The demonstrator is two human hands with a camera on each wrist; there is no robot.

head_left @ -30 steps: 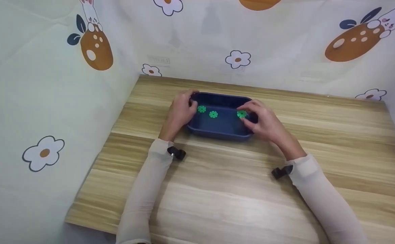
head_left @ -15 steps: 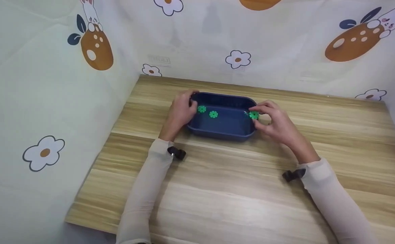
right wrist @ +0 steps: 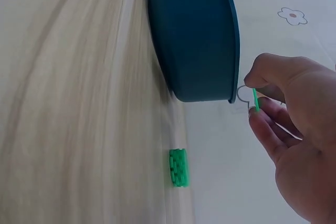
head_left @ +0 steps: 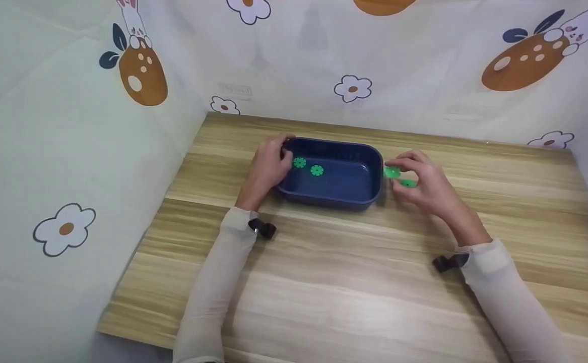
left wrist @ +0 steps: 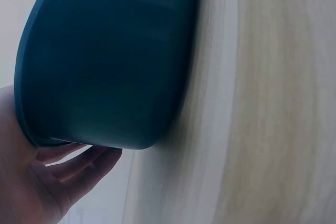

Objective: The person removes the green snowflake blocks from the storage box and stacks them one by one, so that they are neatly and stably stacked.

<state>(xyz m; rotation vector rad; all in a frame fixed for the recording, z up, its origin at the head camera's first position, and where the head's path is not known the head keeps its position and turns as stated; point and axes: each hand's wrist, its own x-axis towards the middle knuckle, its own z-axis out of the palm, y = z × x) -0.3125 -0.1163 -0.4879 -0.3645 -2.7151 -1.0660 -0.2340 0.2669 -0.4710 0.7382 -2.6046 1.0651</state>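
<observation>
The left hand grips the tray and, I notice, the right hand pinches a disc beside it.

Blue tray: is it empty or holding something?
Not empty: the head view shows two green discs inside the blue tray, near the left hand.

tray in all three views
</observation>
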